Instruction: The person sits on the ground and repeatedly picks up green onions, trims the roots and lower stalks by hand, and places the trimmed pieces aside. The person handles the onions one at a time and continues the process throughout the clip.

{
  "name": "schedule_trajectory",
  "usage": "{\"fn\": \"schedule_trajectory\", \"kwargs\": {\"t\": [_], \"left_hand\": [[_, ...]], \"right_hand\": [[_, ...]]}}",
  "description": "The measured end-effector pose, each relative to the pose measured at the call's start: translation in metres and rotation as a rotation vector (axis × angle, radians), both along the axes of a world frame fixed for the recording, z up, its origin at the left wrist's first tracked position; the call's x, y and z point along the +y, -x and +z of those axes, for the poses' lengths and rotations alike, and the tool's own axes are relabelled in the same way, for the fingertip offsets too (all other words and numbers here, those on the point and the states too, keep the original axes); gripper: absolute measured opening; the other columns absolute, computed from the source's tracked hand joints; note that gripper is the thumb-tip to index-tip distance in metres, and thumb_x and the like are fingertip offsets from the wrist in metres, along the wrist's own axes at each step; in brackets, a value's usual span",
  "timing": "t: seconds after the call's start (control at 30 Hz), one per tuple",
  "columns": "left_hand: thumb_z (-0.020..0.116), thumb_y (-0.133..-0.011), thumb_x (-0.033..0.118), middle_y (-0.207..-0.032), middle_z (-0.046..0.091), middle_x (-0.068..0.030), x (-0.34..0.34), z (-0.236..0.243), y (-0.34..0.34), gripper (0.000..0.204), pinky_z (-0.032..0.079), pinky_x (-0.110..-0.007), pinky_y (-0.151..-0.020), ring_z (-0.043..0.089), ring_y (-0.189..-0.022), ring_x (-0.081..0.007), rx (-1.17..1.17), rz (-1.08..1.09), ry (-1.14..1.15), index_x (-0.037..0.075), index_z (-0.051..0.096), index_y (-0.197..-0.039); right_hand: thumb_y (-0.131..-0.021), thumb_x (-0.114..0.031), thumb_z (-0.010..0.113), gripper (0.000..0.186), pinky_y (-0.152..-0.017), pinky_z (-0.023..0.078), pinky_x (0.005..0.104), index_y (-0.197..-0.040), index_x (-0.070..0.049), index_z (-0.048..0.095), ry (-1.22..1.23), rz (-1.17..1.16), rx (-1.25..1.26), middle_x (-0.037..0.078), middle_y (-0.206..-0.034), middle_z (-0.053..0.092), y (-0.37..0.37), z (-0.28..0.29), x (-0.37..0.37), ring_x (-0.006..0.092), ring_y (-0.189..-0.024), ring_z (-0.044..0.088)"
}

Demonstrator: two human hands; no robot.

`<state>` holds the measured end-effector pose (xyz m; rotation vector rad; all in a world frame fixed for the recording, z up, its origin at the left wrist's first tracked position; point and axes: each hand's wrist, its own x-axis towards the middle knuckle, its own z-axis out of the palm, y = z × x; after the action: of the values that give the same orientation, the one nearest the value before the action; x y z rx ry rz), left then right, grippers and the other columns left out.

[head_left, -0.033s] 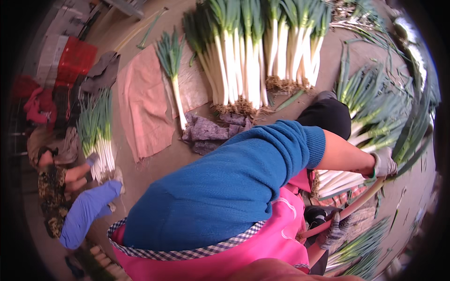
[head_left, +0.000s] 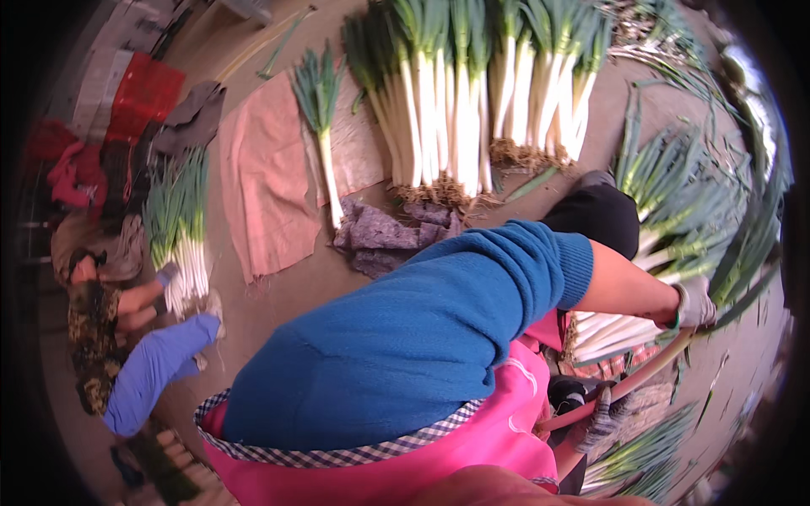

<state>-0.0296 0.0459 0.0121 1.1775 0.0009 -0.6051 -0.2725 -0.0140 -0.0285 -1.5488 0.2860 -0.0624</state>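
Observation:
My left hand (head_left: 695,304), in a pale glove at the end of a blue sleeve crossing the view, is closed on the upper part of a long leek (head_left: 648,368) where green leaves rise along the right edge. Lower down, my right hand (head_left: 601,419), in a striped glove, is closed on the same leek's pinkish-white stalk, near my pink apron (head_left: 515,405). Behind my left hand, a pile of leeks (head_left: 675,211) lies on the floor. More loose leeks (head_left: 633,455) lie below my right hand.
Upright leek bundles (head_left: 447,110) stand at the top, beside a single leek (head_left: 325,135), pink sacking (head_left: 261,185) and purple felt (head_left: 380,236). At left, a co-worker (head_left: 148,363) handles another bundle (head_left: 177,236) near red items (head_left: 143,97). Leaf scraps (head_left: 650,38) lie at top right.
The view has shifted slightly, so the bundles and sacking appear a little further right. My left hand sits slightly lower in the picture, still on the leek. Both grips look unchanged.

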Motion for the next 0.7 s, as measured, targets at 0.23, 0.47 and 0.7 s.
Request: {"fn": "schedule_trajectory", "kwargs": {"t": [0.23, 0.47, 0.7], "left_hand": [[0.041, -0.085, 0.018, -0.099, 0.050, -0.0114, 0.065, 0.016, -0.011, 0.021, 0.039, -0.042, -0.080, 0.050, -0.092, -0.0234, -0.147, -0.486, -0.288, 0.008, 0.048, -0.101], [0.037, -0.086, 0.030, -0.091, 0.049, -0.0054, 0.010, -0.042, -0.051, 0.024, 0.038, -0.041, -0.071, 0.048, -0.082, -0.0207, -0.787, -0.508, -0.826, 0.013, 0.050, -0.096], [0.039, -0.085, 0.032, -0.090, 0.052, -0.0053, 0.021, -0.028, -0.053, 0.031, 0.040, -0.040, -0.070, 0.050, -0.078, -0.0194, 0.175, -0.143, -0.089, 0.009, 0.057, -0.095]], "right_hand": [[-0.079, -0.012, 0.065, 0.053, -0.073, 0.044, 0.0315, -0.124, 0.005, 0.042, 0.059, 0.032, 0.204, 0.006, -0.082, 0.056, -0.022, 0.001, 0.017, 0.0135, -0.067, 0.051], [-0.078, -0.012, 0.065, 0.054, -0.074, 0.045, 0.0311, -0.124, 0.005, 0.043, 0.081, 0.072, 0.198, 0.006, -0.085, 0.056, -0.050, -0.006, 0.033, 0.0138, -0.068, 0.052], [-0.077, -0.012, 0.066, 0.054, -0.074, 0.046, 0.0307, -0.124, 0.004, 0.044, 0.083, 0.105, 0.198, 0.006, -0.087, 0.057, -0.066, -0.015, 0.039, 0.0140, -0.070, 0.053]]}}
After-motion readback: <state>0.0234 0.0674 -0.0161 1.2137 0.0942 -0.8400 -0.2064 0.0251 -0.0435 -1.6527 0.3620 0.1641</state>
